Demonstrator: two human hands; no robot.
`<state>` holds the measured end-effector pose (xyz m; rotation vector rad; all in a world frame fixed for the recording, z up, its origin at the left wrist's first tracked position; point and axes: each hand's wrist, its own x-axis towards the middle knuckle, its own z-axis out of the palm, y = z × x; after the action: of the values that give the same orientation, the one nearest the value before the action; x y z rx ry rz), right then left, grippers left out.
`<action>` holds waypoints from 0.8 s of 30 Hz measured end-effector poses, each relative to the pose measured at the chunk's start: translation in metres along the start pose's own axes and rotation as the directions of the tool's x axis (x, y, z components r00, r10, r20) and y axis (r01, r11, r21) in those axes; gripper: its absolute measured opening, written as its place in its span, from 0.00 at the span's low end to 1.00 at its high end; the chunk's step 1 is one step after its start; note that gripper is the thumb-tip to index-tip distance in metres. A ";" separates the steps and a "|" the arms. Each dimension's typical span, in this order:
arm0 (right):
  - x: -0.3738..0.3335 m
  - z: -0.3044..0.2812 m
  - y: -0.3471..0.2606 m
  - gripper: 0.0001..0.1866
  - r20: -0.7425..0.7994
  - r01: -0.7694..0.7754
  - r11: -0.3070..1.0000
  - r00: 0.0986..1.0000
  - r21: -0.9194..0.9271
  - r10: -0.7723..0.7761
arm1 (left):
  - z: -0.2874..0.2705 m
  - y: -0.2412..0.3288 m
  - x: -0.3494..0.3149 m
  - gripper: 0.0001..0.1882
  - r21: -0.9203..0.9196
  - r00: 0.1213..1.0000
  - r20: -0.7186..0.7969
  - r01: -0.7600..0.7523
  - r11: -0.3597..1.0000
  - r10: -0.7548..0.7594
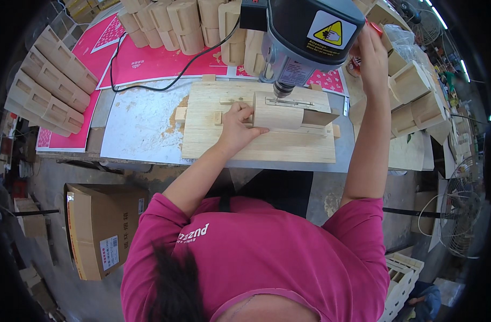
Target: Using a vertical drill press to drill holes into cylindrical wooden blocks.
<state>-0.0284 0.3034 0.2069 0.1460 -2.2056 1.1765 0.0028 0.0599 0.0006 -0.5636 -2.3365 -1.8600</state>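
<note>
A pale wooden block with a rounded face [277,114] lies on a flat wooden board jig [213,147]. My left hand [238,124] grips the block's left end, thumb along the near side and fingers curled at the jig's small stop. Directly above the block is the chuck [283,88] of a drill press [304,32], near a metal strip with a slot along the block's top. A flat plate [319,117] sticks out at the block's right end. Raised beside the machine's head, my right hand [371,47] is closed on a red-ended handle [374,28], partly hidden by the machine.
Rows of similar wooden blocks stand at the back [183,27], at the left [52,86] and at the right [417,102]. A black cable [148,87] curves across pink printed sheets [154,67]. On the floor sits a cardboard box [106,231]; a fan [460,214] stands at right.
</note>
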 end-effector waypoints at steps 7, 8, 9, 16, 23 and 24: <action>-0.110 0.010 0.059 0.15 0.601 -0.105 0.954 0.756 -0.281 0.260 | -0.055 0.013 -0.010 0.24 0.132 0.984 0.048 -0.174 0.976 0.169; -0.120 0.015 0.051 0.15 0.609 -0.099 0.965 0.759 -0.241 0.230 | -0.071 0.017 -0.016 0.23 0.195 0.975 0.072 -0.220 0.956 0.210; -0.131 0.018 0.042 0.14 0.616 -0.096 0.975 0.762 -0.201 0.202 | -0.086 0.026 -0.021 0.23 0.213 0.979 0.050 -0.202 0.956 0.196; -0.182 0.032 0.021 0.11 0.700 -0.452 0.879 0.677 0.154 0.225 | -0.194 0.089 -0.070 0.17 -0.307 0.989 0.139 0.095 0.947 -0.054; -0.199 0.044 0.050 0.10 0.666 -0.730 0.625 0.614 0.275 0.424 | -0.261 0.078 -0.106 0.20 -0.671 0.769 -0.200 0.344 0.657 -0.607; -0.200 0.046 0.052 0.10 0.671 -0.798 0.530 0.563 0.288 0.483 | -0.262 0.079 -0.106 0.23 -0.754 0.747 -0.138 0.346 0.558 -0.650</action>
<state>0.0898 0.2612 0.0371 -0.2220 -2.3311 2.5229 0.0899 -0.2000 0.1053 0.5508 -1.5387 -2.7854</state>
